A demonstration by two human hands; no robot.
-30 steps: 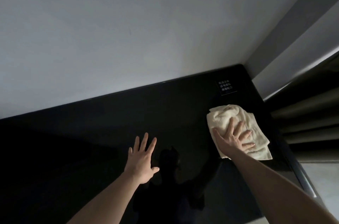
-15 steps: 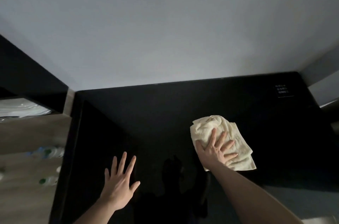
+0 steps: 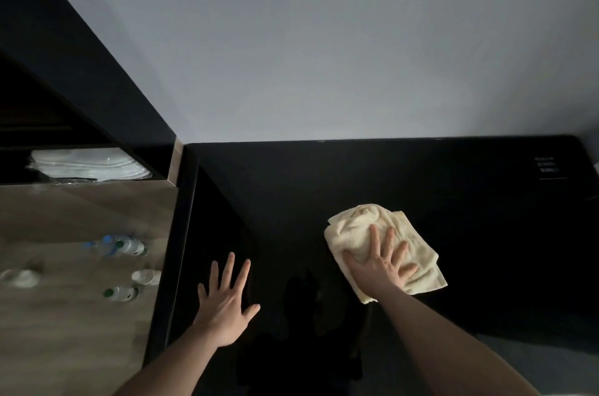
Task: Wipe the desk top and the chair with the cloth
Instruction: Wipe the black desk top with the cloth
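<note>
The wall (image 3: 356,55) behind is flat, matt and pale grey. Below it the desk top (image 3: 324,188) is a wide, black, glossy slab, smooth enough to mirror the person's outline, so a cloth should glide over it with little drag. To the left stands a wooden shelf (image 3: 81,207) with a dull grain, carrying small bottles (image 3: 124,246) and folded white linen (image 3: 90,165). The cloth (image 3: 366,227), cream, soft and rumpled into loose folds, lies on the desk right of centre; it looks light and limp, best driven by a flat palm on its middle. The right hand (image 3: 381,269) presses it, fingers spread straight. The left hand (image 3: 227,305) rests flat on the bare desk, fingers splayed. The chair is not in view.
</note>
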